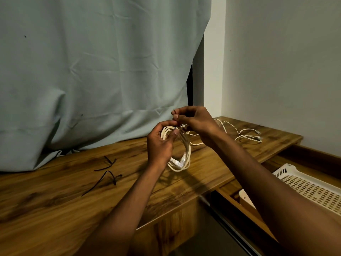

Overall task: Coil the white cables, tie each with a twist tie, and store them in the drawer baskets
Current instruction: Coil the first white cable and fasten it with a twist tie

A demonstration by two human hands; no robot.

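Hands (160,143) (193,120) raised, twisting tie (175,126) around coil (181,154).

White coiled cable (181,154); black twist ties (107,172) on the brown wood-grain table (55,200); pale grey-green curtain (92,71); cream perforated basket (310,189).

Pretty dim indoor shot, soft light from above. The coiled cable (181,154) throws a dark shadow onto the counter (55,200) at center frame. Wide-angle bends the edges, forearms look stretched at lower right. Slightly soft overall, no glare.
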